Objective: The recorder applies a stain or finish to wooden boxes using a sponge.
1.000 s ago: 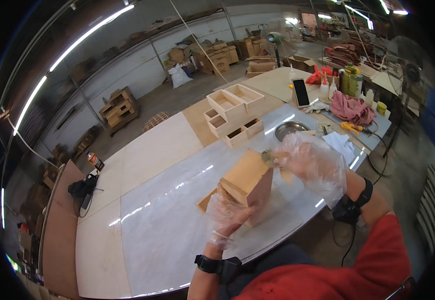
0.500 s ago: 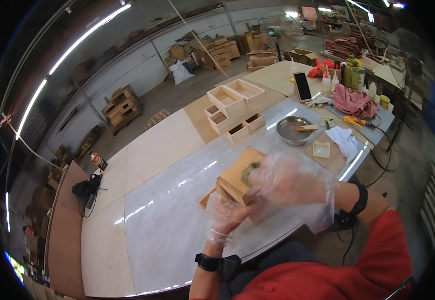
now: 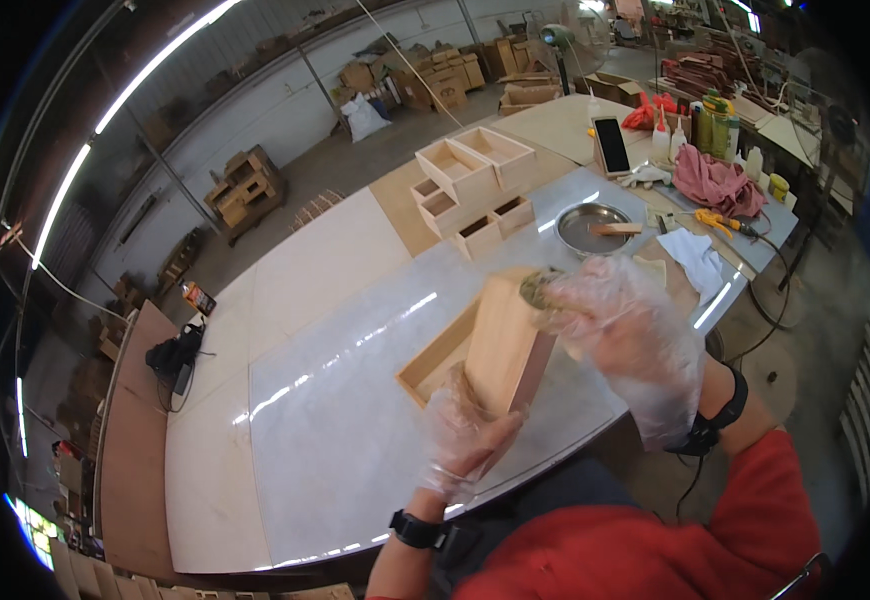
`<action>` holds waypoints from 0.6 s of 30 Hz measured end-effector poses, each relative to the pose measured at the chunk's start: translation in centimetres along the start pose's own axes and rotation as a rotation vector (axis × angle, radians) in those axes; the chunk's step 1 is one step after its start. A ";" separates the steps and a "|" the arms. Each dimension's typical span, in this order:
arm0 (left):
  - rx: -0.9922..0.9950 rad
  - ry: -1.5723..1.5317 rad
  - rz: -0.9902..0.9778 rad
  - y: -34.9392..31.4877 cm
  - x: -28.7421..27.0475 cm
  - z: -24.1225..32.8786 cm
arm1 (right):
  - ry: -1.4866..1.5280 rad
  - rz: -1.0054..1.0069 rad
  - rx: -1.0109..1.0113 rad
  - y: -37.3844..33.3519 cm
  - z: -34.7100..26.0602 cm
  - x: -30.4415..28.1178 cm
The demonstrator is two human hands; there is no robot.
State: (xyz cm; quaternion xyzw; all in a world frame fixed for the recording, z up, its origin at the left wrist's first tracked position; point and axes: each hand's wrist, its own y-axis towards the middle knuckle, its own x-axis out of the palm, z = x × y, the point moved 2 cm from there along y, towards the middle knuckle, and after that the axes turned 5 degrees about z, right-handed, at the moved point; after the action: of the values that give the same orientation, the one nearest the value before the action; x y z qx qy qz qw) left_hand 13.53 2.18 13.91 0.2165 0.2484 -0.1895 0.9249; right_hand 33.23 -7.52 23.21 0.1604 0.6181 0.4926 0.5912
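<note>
My left hand (image 3: 467, 428), in a clear plastic glove, grips the lower end of a pale wooden box (image 3: 503, 345), which is tilted above the table. At the box's upper right corner, my right hand (image 3: 630, 315), gloved the same way, pinches a dark greenish wad (image 3: 539, 288) against the wood. Whether the wad is sponge or cloth cannot be made out. Behind the held box lies a shallow open wooden tray (image 3: 425, 372), partly hidden by it.
Several open wooden boxes (image 3: 455, 180) stand stacked at the table's far side. Right of them are a metal bowl (image 3: 577, 240) with a wooden stick, a white cloth (image 3: 693, 262), a phone (image 3: 611, 146), a pink cloth (image 3: 717, 182) and bottles. A black bundle (image 3: 173, 348) lies far left.
The box has been turned so a long plain face shows upward. My right hand and the wad have moved from the middle of one face to the box's upper right corner.
</note>
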 end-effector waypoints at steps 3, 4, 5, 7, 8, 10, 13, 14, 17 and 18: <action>-0.052 0.233 -0.294 0.8 -0.1 1.9 | 0.053 -0.005 0.255 -1.2 0.0 -0.2; -0.066 0.228 -0.303 0.8 0.5 1.0 | 0.076 -0.175 0.236 -1.8 0.2 0.5; -0.043 0.331 -0.356 0.8 1.5 -0.5 | 0.102 -0.345 0.212 -2.6 0.2 1.5; -0.025 0.430 -0.422 0.6 2.3 -1.7 | 0.270 -0.422 0.467 -5.2 0.7 4.7; 0.005 0.433 -0.429 0.8 2.3 -2.2 | 0.433 -0.486 0.715 -7.0 1.1 6.9; 0.040 0.428 -0.447 0.4 1.8 -1.8 | 0.390 -0.391 0.590 -9.5 2.1 9.6; -0.001 0.553 -0.495 -0.9 -0.4 -2.5 | 0.233 -0.285 0.503 -13.1 3.5 11.2; 0.024 0.300 -0.408 -2.9 -2.0 -4.9 | 0.126 -0.270 0.536 -13.6 3.6 11.5; -0.140 -0.182 -0.304 -9.3 -5.5 -9.5 | 0.197 -0.569 0.523 -11.1 3.0 11.3; -0.200 -0.316 -0.241 -11.1 -5.2 -10.3 | 0.201 -0.556 0.411 -9.7 1.5 11.0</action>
State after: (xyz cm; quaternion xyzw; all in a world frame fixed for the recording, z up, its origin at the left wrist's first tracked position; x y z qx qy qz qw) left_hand 0.35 -0.70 5.27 0.0599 0.1422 -0.3048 0.9398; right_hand 35.50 -2.79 9.44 0.0524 0.7793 0.1915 0.5944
